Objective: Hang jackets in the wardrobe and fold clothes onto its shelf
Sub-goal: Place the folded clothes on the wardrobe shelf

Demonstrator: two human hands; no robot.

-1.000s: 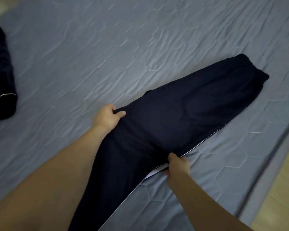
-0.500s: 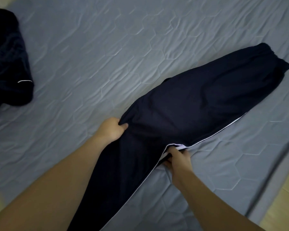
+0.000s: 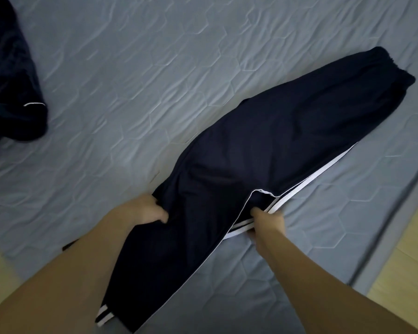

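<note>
Head view looks down on a bed (image 3: 203,68) covered with a quilted grey-blue sheet, where dark navy trousers (image 3: 263,153) with white side stripes lie lengthwise, legs already laid one over the other, the elastic waistband at the far right end and the cuffs near the lower edge of the frame. The left hand (image 3: 143,210) pinches the left edge of the trousers about halfway down their length, fingers curled into the cloth; the right hand (image 3: 266,220) has a closed grip on the opposite, striped edge at the same level, where the top layer is lifted a little and the stripes show beneath. Both hands hold the fabric at what looks like the line of the next fold, so my judgement is that this garment is only part folded: halved along its length, not yet doubled end to end. A second dark garment (image 3: 10,88) lies crumpled at the far left of the bed, well apart from the trousers, and seems still unfolded. No wardrobe, shelf or hanger is in view, so nothing here shows any jacket hung or any piece stowed; most of the task appears to remain.
</note>
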